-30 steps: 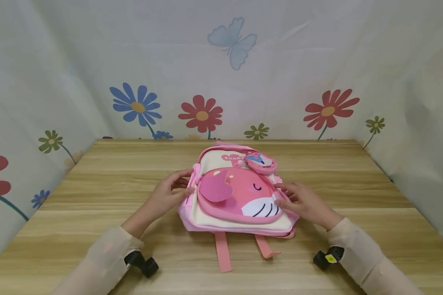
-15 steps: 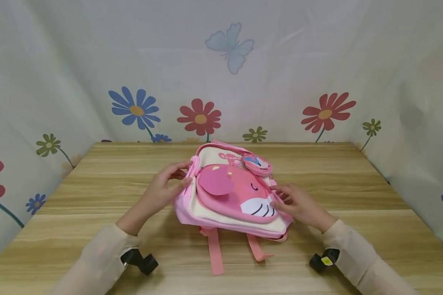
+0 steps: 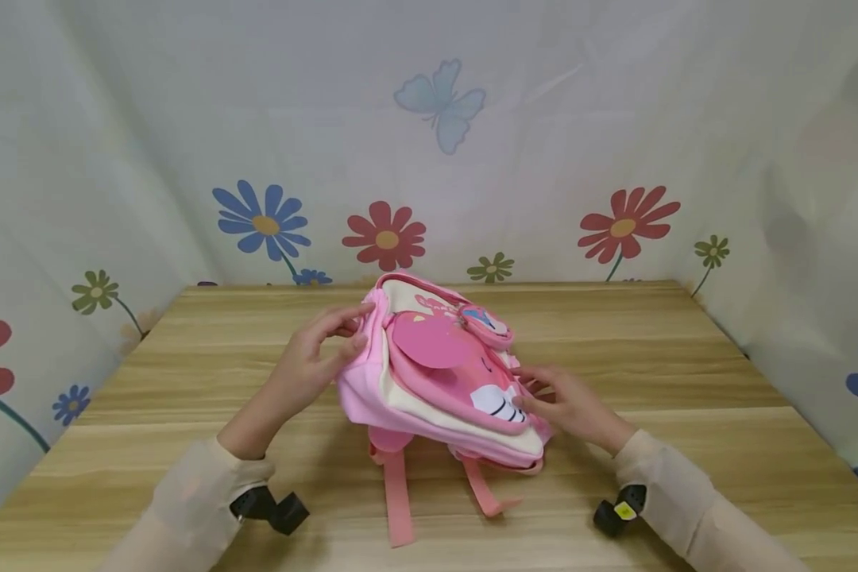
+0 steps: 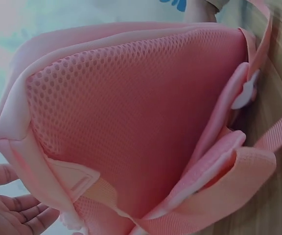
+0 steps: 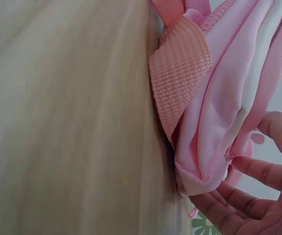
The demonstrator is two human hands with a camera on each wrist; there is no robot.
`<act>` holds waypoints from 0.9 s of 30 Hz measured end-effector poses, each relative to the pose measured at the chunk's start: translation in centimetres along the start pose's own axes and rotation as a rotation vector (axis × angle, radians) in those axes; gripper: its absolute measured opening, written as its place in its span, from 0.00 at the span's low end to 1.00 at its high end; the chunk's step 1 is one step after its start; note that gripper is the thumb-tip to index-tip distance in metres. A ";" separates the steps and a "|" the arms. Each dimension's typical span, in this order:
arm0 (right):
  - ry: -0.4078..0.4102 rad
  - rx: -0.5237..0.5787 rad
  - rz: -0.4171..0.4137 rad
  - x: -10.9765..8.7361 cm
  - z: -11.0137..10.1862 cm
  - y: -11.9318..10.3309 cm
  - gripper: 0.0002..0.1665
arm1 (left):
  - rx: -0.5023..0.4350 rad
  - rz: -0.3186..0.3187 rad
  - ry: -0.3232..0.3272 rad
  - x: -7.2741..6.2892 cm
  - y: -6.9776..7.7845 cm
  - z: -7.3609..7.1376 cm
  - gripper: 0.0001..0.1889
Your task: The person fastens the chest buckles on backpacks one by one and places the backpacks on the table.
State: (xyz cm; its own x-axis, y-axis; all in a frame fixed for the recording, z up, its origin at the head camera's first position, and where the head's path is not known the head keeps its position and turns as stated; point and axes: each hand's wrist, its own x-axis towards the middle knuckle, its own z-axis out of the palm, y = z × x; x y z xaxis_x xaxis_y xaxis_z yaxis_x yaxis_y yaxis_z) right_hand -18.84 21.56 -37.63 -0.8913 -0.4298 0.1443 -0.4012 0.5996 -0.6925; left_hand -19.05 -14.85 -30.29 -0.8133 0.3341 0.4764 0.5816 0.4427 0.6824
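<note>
A pink and cream children's backpack (image 3: pixel 422 357) with a whale-shaped front pocket is tilted on the table, its left side raised. My left hand (image 3: pixel 311 357) holds it by the upper left side; the left wrist view shows the mesh back panel (image 4: pixel 131 103) and, past its edge, the spread fingers (image 4: pixel 28 210). Opposite, my right hand (image 3: pixel 568 401) holds the lower right side, thumb at the front and fingers round the edge, seen as a hand (image 5: pixel 258 191) in the right wrist view. A small round pouch (image 3: pixel 488 326) hangs from the backpack's upper right.
Two salmon straps (image 3: pixel 398 496) trail toward the front of the wooden table (image 3: pixel 658 349). A shoulder strap (image 4: pixel 219 200) loops below the mesh panel. A white curtain (image 3: pixel 300 119) with printed flowers encloses the table at the back and sides.
The backpack's left side has risen, so its front leans more to the right and more of its left side shows. Both hands have shifted slightly left with it.
</note>
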 end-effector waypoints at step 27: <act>-0.001 0.209 -0.059 1.8 3.2 -1.2 0.26 | -0.107 0.060 0.094 0.6 4.0 -0.7 0.28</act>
State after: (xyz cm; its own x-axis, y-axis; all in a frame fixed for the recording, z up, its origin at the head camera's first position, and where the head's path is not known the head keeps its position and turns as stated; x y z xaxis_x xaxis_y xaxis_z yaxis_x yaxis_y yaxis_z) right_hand -19.33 17.90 -38.78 -0.8675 -0.4605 0.1880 -0.3996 0.4203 -0.8147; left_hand -17.21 -13.50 -26.91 -0.7778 0.2755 0.5648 0.6284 0.3311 0.7039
